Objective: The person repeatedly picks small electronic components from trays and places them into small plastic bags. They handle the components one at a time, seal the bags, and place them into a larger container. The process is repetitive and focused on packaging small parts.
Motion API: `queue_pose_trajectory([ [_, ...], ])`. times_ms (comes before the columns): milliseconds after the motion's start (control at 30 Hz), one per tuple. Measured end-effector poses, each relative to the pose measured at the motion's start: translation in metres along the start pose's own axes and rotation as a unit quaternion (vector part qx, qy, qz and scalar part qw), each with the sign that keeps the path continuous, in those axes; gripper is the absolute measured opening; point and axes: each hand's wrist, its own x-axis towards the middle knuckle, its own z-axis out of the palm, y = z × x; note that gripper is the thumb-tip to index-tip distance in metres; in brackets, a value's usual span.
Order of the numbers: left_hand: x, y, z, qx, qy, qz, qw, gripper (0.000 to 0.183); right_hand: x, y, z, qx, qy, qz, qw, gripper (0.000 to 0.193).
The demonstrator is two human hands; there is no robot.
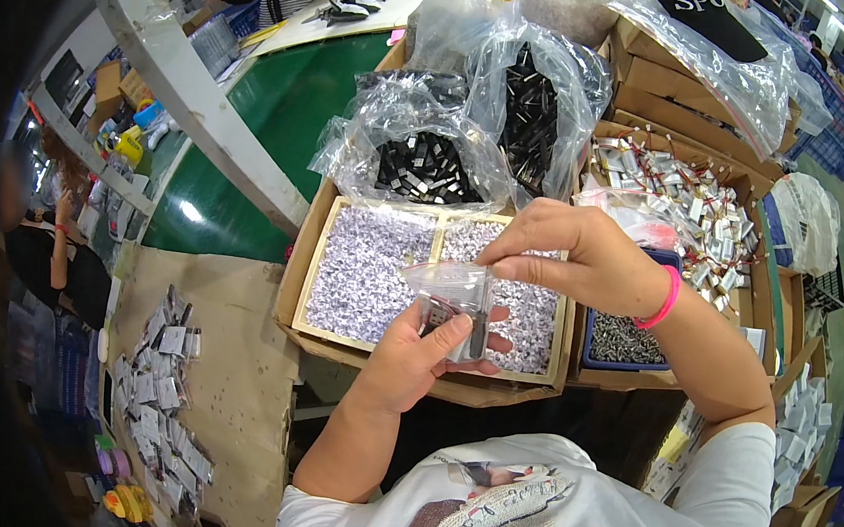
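My left hand (406, 358) holds a small clear zip bag (452, 284) with dark pieces inside, its thumb across the front and its fingers behind. At the bag's upper right corner, my right hand (583, 256) pinches the top edge between thumb and fingertips. Both hands are above a wooden tray (315, 289) split into two compartments, filled with small whitish pieces. The bag and fingers hide part of the tray's middle and right side. What exactly the dark pieces are is hard to make out.
Beyond the tray stand open plastic bags of black parts (425, 168). To the right are a blue bin (587, 350) of small dark metal pieces and a carton of silvery packs with red wires (717, 224). Filled bags (165, 392) lie left, near a metal post (206, 94). Other people work further off.
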Motion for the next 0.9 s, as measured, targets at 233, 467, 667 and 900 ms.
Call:
queue_pose_trajectory([
  [233, 0.002, -0.005, 0.003, 0.052, -0.021, 0.012, 0.998, 0.046, -0.002, -0.005, -0.002, -0.069, -0.017, -0.047, 0.996, 0.016],
  [467, 0.0, -0.012, 0.005, 0.071, 0.023, -0.01, 0.997, 0.04, -0.047, -0.015, -0.044, -0.137, -0.023, 0.065, 0.988, 0.009],
  [667, 0.003, -0.016, -0.004, 0.031, 0.023, 0.011, 0.999, 0.042, -0.106, 0.01, -0.042, -0.411, -0.181, 0.287, 0.846, 0.019],
  [900, 0.006, -0.015, 0.001, 0.036, 0.029, 0.008, 0.999, 0.04, -0.13, 0.026, -0.036, -0.319, -0.087, 0.226, 0.916, 0.014],
])
